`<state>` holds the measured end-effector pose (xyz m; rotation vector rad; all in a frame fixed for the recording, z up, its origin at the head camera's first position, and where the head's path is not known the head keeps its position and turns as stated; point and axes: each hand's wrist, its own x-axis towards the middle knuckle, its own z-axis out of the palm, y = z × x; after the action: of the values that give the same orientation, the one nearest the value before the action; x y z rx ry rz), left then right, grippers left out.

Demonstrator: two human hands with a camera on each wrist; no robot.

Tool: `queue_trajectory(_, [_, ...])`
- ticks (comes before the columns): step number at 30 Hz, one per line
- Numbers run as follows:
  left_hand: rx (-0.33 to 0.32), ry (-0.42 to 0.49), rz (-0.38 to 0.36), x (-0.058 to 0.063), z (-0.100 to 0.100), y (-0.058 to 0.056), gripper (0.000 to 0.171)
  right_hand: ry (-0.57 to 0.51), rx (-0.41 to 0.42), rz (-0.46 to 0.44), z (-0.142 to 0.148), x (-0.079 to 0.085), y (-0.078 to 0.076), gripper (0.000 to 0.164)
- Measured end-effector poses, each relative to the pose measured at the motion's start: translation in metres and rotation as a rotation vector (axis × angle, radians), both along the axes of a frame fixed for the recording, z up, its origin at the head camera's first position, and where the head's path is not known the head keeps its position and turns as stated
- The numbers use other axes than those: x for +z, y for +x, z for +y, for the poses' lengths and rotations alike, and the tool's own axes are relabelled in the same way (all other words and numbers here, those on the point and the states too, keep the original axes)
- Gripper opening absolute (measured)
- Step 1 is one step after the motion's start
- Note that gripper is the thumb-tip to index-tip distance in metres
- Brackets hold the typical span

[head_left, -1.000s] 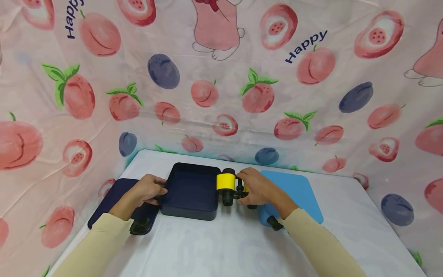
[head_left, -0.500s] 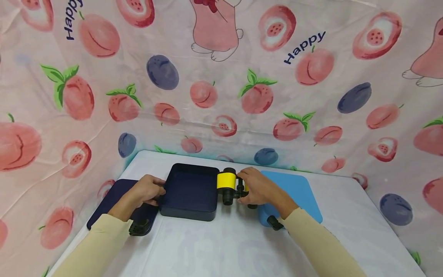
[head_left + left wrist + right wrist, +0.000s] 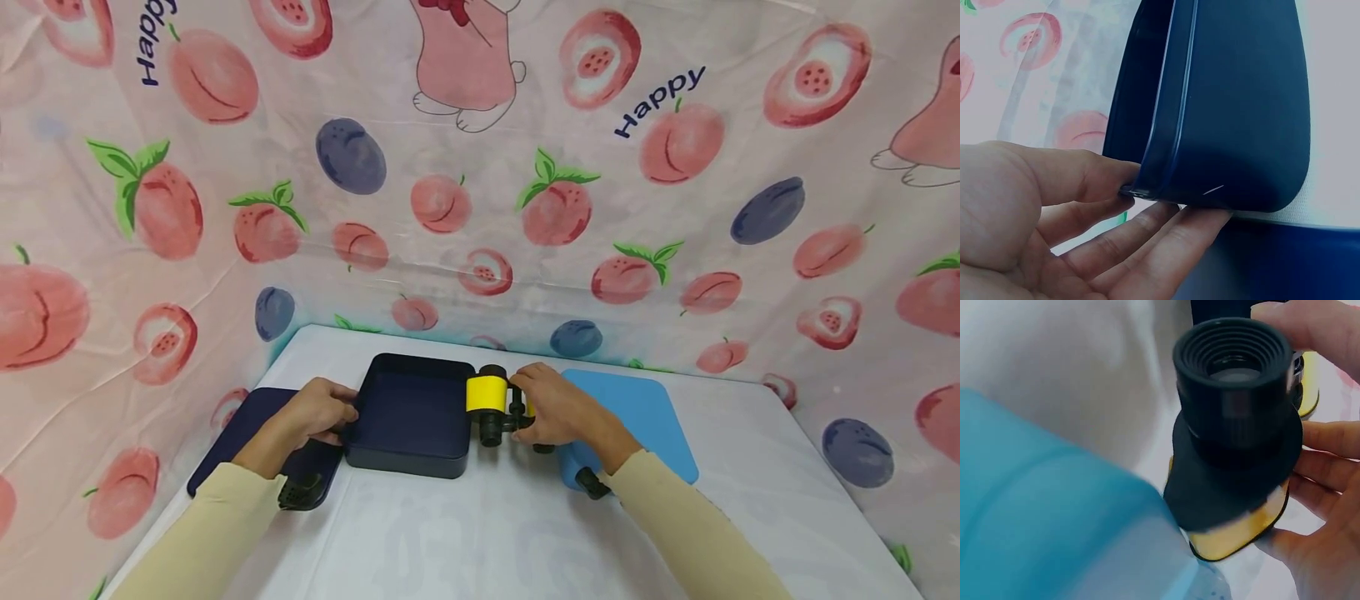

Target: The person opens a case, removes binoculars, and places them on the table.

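Yellow and black binoculars [image 3: 487, 394] stand at the right wall of an open dark navy box [image 3: 408, 463]. My right hand [image 3: 552, 407] grips them round the right barrel, hiding much of it. The right wrist view shows a ribbed black eyepiece [image 3: 1233, 362] close up, with thumb and fingers on the barrel's far side. My left hand [image 3: 318, 410] pinches the box's left rim; in the left wrist view the thumb lies at the rim and the other fingertips [image 3: 1213, 219] touch the outer wall. Nothing shows inside the box.
A flat dark navy panel [image 3: 251, 425] lies left of the box, with a black piece [image 3: 303, 492] at its front end. On the right lie a flat light blue panel [image 3: 652, 417] and a rounded blue object with a black end [image 3: 592, 482]. Patterned cloth [image 3: 480, 208] hangs behind the white table [image 3: 765, 467].
The binoculars and my right hand have shifted very slightly left, toward the box. My left hand and the box look much the same.
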<state>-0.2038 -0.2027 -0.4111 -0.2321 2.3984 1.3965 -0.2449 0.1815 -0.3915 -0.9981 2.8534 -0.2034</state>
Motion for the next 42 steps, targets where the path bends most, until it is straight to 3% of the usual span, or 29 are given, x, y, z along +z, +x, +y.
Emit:
queue_trajectory(6, [-0.009, 0.002, -0.006, 0.0, 0.001, 0.0, 0.056, 0.031, -0.049, -0.063, 0.003, -0.01, 0.003, 0.087])
queue_trajectory(12, [-0.002, -0.002, -0.006, 0.002, 0.001, 0.001, 0.056, 0.023, -0.02, 0.004, 0.001, -0.012, 0.001, 0.088])
queue_trajectory(21, [-0.011, 0.011, -0.007, 0.0, 0.001, 0.0, 0.056, 0.148, -0.065, 0.009, 0.006, -0.016, -0.001, 0.091])
queue_trajectory(30, [-0.016, 0.003, 0.003, -0.001, 0.0, 0.0, 0.056, 0.224, -0.033, 0.03, 0.0, -0.022, 0.001, 0.087])
queue_trajectory(42, [-0.004, 0.004, 0.01, 0.001, 0.0, 0.002, 0.057, 0.21, -0.034, 0.035, -0.005, -0.025, 0.004, 0.084])
